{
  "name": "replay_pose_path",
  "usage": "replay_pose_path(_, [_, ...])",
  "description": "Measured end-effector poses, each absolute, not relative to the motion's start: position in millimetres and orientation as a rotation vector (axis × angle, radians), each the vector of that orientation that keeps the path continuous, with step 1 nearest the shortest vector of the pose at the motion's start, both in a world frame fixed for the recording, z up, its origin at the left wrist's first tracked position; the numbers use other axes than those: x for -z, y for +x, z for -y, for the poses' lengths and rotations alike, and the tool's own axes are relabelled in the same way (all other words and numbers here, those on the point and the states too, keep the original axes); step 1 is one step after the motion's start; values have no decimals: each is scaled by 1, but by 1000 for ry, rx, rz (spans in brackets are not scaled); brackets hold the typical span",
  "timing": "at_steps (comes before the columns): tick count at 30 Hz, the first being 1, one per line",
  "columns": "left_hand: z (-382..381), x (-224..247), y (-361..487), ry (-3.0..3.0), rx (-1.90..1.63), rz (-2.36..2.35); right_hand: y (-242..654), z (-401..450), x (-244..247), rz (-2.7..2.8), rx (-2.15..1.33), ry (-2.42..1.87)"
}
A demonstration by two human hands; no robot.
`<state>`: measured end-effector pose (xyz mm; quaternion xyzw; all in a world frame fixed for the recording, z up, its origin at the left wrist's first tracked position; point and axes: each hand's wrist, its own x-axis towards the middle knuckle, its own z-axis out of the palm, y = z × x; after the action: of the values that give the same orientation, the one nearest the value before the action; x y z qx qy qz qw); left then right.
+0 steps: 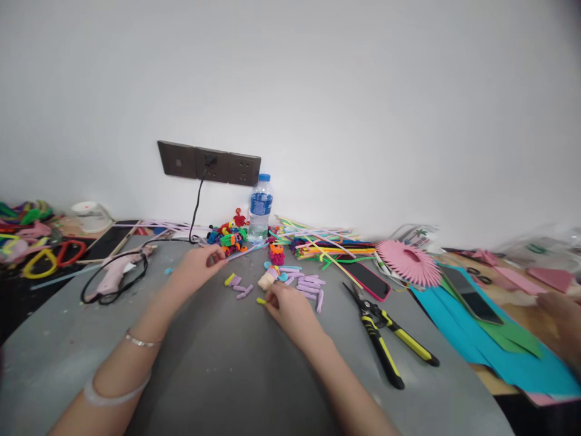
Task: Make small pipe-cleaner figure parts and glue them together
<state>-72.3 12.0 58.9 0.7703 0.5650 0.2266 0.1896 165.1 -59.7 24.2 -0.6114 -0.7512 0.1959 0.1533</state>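
Observation:
My right hand (287, 307) is over the middle of the grey table, its fingers closed on a small yellow-green piece (261, 301). Just behind its fingertips lies a cream fuzzy piece (265, 280). Several short lilac pieces (308, 284) lie behind and to the right of that hand. My left hand (206, 264) is raised at the left with its fingers curled; what they hold, if anything, is too small to tell. Between the hands, a few lilac pieces (245, 292) and a yellow-green piece (229, 279) rest on the table.
Pliers with yellow-black handles (384, 345) and a pink-edged phone (368, 280) lie right. A water bottle (260, 209) stands by the wall beside colourful fuzzy figures (231, 233) and stems (336, 247). A corded pink glue gun (115, 274) lies left. Another person's hand (563, 315) shows far right.

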Motion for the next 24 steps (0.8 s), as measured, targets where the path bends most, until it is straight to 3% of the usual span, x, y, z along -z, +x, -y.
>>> replay_pose_path(12, [7, -40, -36, 2380, -571, -935, 184, 54, -22, 1837, -773, -1303])
replay_pose_path(24, [15, -41, -25, 2316, -666, -876, 170, 56, -24, 1873, -635, -1169])
